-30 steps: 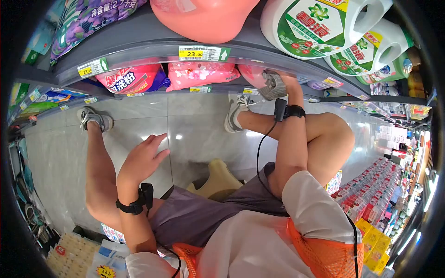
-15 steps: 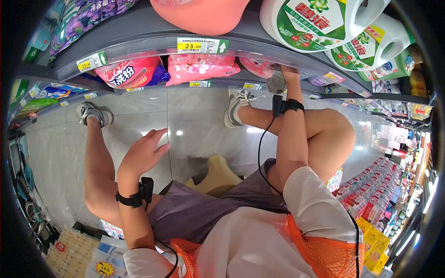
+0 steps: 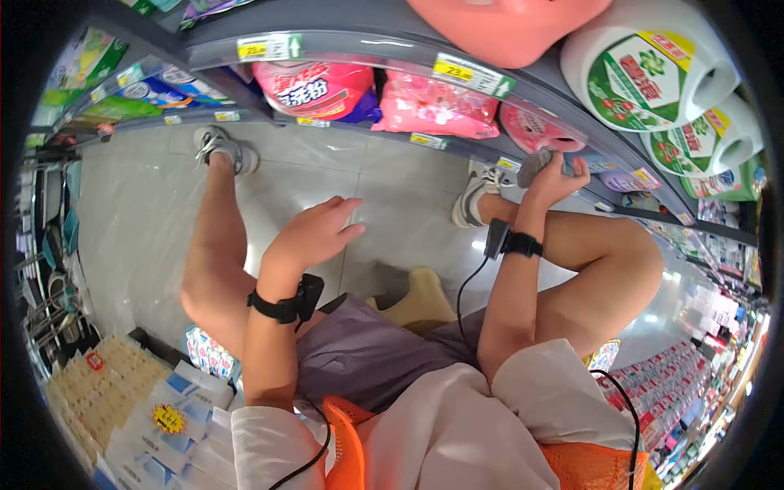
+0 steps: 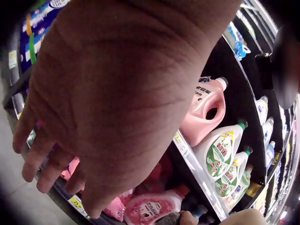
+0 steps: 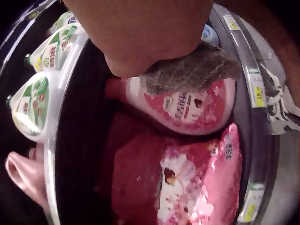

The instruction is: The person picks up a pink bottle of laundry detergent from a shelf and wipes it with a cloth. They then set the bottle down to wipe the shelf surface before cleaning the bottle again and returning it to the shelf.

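Cloth point(image 3: 535, 167): grey, in right hand point(image 3: 557, 181), in front of the pink bottle point(image 5: 192, 115); contact with bottle, can't tell.
Right fingers: hold the cloth near the front edge of the lower shelf point(image 3: 371, 131); exact grip partly hidden.
Left hand point(image 3: 314, 231): over the floor point(image 3: 327, 171), well apart from the right; fingers extended, thumb spread away from them.
Pink bottle: upright on lower shelf, red cap, label facing out, partly covered by the cloth in the right wrist view.
Bottle's neighbour: pink floral bag point(image 3: 437, 102), just beside it; then a pink-and-purple powder bag point(image 3: 318, 90).
Upper shelf point(image 3: 367, 53): white jugs point(image 3: 641, 77) with green labels, pink jug point(image 3: 514, 24) near them.
Wrists: black strapped camera on each, cabled.
Legs: bent, apart, beige stool point(image 3: 423, 298) between.
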{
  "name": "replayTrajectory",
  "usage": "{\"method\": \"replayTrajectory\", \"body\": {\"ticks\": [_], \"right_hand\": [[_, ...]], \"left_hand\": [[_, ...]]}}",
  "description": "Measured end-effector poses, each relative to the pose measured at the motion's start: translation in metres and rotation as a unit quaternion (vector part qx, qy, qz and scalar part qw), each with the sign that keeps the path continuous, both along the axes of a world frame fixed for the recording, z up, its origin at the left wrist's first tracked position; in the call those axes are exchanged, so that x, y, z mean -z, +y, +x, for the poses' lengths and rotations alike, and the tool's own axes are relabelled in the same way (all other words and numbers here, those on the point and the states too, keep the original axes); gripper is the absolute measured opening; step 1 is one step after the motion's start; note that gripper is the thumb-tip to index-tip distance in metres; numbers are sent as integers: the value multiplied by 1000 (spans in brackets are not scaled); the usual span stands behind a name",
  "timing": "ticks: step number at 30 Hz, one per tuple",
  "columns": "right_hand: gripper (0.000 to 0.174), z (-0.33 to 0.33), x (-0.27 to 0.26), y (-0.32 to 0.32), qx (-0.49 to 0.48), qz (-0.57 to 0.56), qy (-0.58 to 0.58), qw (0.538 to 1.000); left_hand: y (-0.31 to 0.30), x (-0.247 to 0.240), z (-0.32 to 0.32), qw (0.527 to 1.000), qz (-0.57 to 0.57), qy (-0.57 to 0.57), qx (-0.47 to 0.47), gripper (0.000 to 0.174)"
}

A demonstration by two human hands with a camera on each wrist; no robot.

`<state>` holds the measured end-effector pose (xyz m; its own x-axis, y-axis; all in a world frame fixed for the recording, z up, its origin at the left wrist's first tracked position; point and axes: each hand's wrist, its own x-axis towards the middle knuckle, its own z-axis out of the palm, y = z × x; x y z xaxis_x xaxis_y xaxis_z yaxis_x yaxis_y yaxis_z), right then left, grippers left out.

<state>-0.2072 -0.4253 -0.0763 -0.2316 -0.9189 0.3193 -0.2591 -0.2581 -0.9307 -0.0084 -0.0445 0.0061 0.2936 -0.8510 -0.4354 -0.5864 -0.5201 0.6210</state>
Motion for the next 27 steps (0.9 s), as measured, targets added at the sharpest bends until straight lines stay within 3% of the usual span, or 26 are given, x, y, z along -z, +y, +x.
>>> {"method": "replayTrajectory", "body": {"ticks": [3,5,9,12,13,16,19,27], "right_hand": [[35,28,6,68,-94,-1,19,995],[28,55,6,111,-241,10,39,970],[30,111,5,179,-491,0,77,867],[35,130,-15,220,-600,7,82,796],[36,132,-19,227,-619,28,75,781],[39,135,-32,240,-662,67,61,744],[41,139,-40,248,-676,64,53,732],[46,141,-39,247,-667,6,72,741]], "left_hand": [[5,5,2,1000,12,-13,-6,57],[8,3,-1,1000,9,-14,-22,61],[9,3,-3,995,-49,-28,-86,74],[9,10,4,985,-47,-47,-158,81],[10,14,8,981,-39,-51,-182,82],[23,47,23,962,-160,-64,-213,82],[29,36,32,954,-180,26,-238,77],[40,19,33,914,-241,113,-307,32]]}}
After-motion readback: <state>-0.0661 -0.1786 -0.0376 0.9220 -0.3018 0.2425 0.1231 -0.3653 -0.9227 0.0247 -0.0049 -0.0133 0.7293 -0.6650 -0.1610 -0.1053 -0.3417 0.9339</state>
